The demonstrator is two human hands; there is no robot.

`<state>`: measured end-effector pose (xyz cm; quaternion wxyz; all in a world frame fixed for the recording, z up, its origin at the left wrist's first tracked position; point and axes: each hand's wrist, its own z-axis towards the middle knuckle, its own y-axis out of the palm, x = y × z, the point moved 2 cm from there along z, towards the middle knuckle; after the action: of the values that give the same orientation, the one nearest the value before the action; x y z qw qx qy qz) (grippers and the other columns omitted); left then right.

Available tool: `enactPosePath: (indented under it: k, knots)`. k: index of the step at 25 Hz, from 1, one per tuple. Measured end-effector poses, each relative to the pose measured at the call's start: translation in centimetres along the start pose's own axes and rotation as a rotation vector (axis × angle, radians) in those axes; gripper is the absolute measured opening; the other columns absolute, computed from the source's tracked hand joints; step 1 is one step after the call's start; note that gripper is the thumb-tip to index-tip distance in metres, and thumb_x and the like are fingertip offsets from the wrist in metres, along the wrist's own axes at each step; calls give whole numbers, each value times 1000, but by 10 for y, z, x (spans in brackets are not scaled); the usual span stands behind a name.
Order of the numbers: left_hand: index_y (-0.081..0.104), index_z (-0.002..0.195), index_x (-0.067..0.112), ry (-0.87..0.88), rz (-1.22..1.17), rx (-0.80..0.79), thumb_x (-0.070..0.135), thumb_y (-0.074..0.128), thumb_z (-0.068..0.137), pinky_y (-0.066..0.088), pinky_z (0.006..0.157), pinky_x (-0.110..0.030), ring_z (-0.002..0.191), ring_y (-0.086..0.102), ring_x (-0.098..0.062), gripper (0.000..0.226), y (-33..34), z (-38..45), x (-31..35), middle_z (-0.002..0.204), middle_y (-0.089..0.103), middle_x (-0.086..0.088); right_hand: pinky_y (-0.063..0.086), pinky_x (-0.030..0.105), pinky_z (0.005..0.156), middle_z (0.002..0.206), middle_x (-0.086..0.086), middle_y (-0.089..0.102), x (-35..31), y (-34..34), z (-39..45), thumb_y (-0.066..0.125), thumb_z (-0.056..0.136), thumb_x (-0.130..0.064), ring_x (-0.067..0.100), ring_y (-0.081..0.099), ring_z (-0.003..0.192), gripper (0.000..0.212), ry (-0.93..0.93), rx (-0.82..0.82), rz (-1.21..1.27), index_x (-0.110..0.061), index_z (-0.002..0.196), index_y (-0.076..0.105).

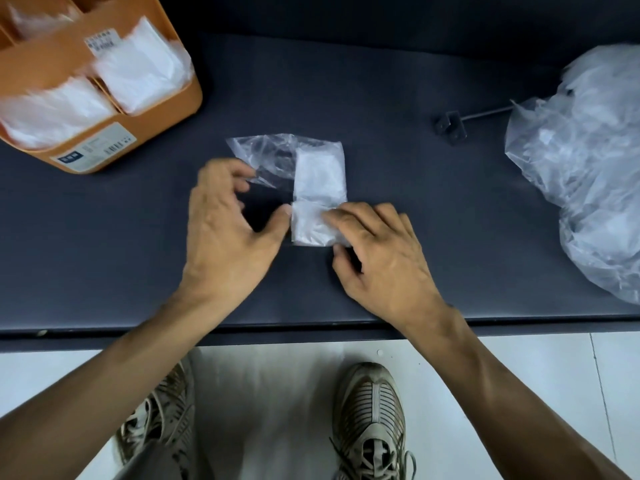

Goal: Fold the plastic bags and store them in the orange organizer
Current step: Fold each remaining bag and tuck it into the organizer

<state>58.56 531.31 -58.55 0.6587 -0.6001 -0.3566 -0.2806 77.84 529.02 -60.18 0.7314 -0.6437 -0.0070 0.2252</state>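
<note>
**Q:** While both hands are working at the middle of the dark table (415, 81), what is each one touching?

**A:** The right hand (384, 261) is lying with fingers nearly straight, its fingertips (332, 216) pressing the near end of the partly folded plastic bag (318, 188). The left hand (228, 230) is spreading wide: its thumb tip is touching the folded strip's left edge, while its curled fingers are meeting the loose clear flap at the bag's far left. Whether they are pinching that flap cannot be told.

**Q:** Where are the other items sitting?

**A:** The orange organizer (156, 133) is standing at far left, folded bags (138, 74) filling its compartments. A heap of unfolded bags (585, 161) is lying at far right, just beside a small metal bracket (450, 128).
</note>
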Motion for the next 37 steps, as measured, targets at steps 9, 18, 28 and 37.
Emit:
enactPosePath:
  k: [9, 18, 28, 37]
  knots:
    - [28, 149, 30, 294, -90, -379, 25, 61, 83, 38, 110, -48, 134, 48, -7, 74, 6, 15, 10, 144, 52, 16, 27, 30, 96, 136, -2, 47, -9, -9, 36, 58, 81, -25, 23, 42, 117, 78, 56, -414, -20, -24, 155, 33]
    - [32, 143, 38, 231, -77, -698, 42, 54, 87, 36, 111, -48, 129, 52, -4, 61, 7, 24, -2, 136, 59, 16, 41, 37, 82, 100, -4, 72, -8, -6, 0, 56, 82, -14, 23, 54, 88, 43, 45, 71, 213, -11, 124, 61]
    - [55, 132, 16, 318, -161, -220, 22, 73, 83, 49, 81, -23, 104, 61, -7, 53, 8, 11, 7, 126, 58, 10, 42, 24, 65, 77, -9, 64, 0, -5, 31, 49, 103, -16, 9, 55, 65, 16, 302, -80, 547, -14, 107, 64]
    - [78, 102, 19, 22, -238, -334, 16, 70, 93, 57, 87, -32, 92, 71, -4, 12, 13, 15, 8, 95, 77, 12, 50, 25, 80, 99, -11, 69, -11, -11, 28, 59, 101, -36, 5, 64, 87, 24, 456, -47, 682, -22, 121, 59]
